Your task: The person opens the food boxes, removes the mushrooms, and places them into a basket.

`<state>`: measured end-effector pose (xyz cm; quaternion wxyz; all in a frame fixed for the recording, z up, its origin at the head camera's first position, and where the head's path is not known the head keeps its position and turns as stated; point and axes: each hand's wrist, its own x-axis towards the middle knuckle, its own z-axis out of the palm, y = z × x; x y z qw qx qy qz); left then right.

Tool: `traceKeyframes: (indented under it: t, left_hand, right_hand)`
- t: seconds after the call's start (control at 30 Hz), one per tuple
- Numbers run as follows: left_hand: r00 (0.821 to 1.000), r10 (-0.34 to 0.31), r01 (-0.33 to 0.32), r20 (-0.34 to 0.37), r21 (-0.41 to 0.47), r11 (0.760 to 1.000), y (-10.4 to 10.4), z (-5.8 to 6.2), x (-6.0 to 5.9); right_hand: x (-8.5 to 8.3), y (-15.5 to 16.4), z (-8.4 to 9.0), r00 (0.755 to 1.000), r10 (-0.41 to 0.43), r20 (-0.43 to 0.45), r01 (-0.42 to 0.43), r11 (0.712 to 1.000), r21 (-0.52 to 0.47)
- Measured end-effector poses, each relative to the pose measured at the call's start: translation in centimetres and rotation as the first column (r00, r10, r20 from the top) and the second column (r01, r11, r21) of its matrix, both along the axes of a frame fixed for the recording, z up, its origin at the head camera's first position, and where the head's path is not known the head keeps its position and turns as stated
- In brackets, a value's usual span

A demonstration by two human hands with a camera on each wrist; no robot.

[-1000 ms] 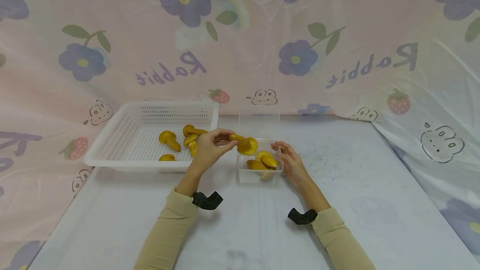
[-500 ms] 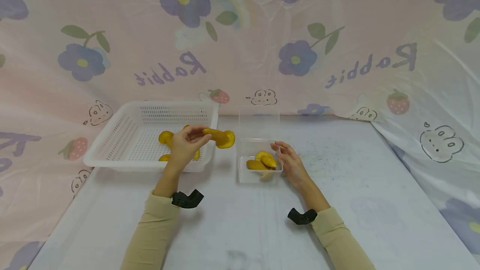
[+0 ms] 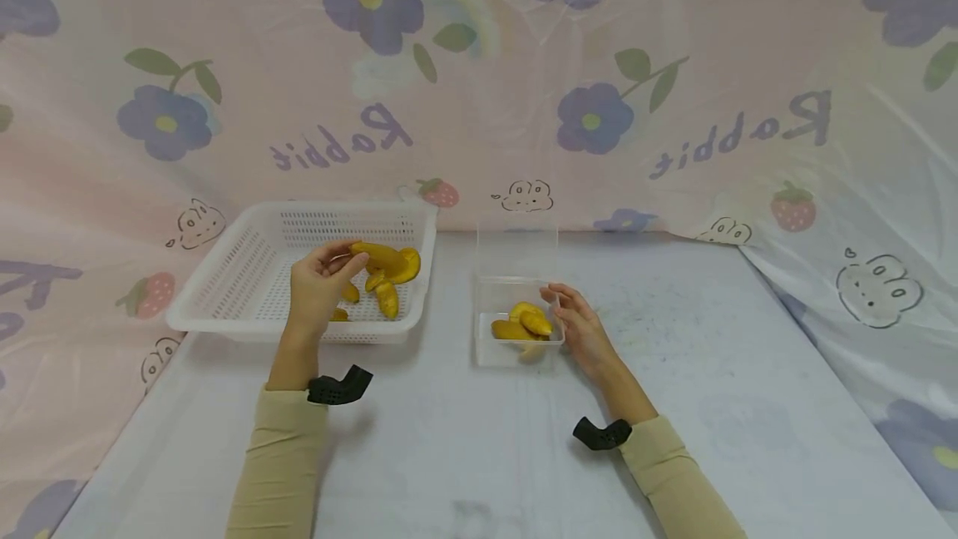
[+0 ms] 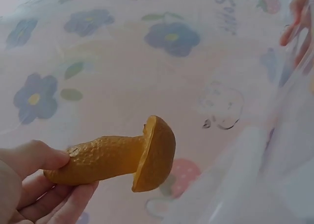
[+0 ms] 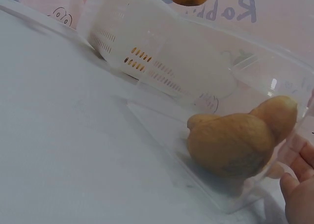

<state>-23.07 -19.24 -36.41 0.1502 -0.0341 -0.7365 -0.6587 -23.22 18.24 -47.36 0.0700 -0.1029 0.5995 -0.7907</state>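
Observation:
My left hand [image 3: 322, 285] pinches a yellow-brown mushroom [image 3: 385, 260] by its stem, with the cap pointing right, above the white basket [image 3: 299, 327]. The left wrist view shows thumb and fingers on the stem end of this mushroom [image 4: 113, 158]. Beneath it, several more mushrooms [image 3: 387, 299] lie in the basket, partly hidden by the hand. My right hand [image 3: 584, 327] rests with relaxed fingers against the right side of a clear plastic box [image 3: 494, 352]. Inside the box lie a few mushrooms [image 3: 533, 318], also seen close up as mushrooms [image 5: 230, 143] in the right wrist view.
The box's clear lid [image 3: 516, 249] stands raised at its back. A white cloth [image 3: 479, 456] covers the table, and a printed curtain [image 3: 479, 106] hangs behind. A gap of tabletop separates basket and box. Black wrist mounts [image 3: 340, 387] sit on both forearms.
My left hand has moved left, carrying the mushroom from over the clear box back to over the basket. The right hand has stayed by the box.

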Motion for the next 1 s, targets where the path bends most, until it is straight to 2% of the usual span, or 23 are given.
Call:
traceKeyframes:
  t: [0.23,0.53,0.7,0.83,1.0]
  left_hand:
    - [0.991,0.118,-0.126,0.063,0.132,0.983,-3.0,0.2,-0.1]
    - [0.976,0.19,-0.21,0.102,0.24,0.948,-4.8,0.1,-0.1]
    - [0.97,0.207,-0.234,0.124,0.272,0.933,-5.6,-0.2,-0.4]
    - [0.957,0.239,-0.279,0.167,0.29,0.915,-6.3,-0.5,-0.6]
    - [0.935,0.296,-0.338,0.194,0.246,0.908,-7.0,-0.9,-0.6]
  right_hand:
    - [0.0,-0.1,-0.1,1.0,-0.01,0.004,0.01,1.0,-0.003]
    - [0.0,0.0,0.1,1.0,-0.006,0.009,0.006,1.0,0.002]
    - [0.0,0.1,0.0,1.0,-0.01,0.011,0.01,1.0,0.003]
    - [0.0,0.1,0.0,1.0,-0.011,0.009,0.011,1.0,0.012]
    - [0.0,0.1,0.0,1.0,0.0,-0.003,0.0,1.0,0.002]
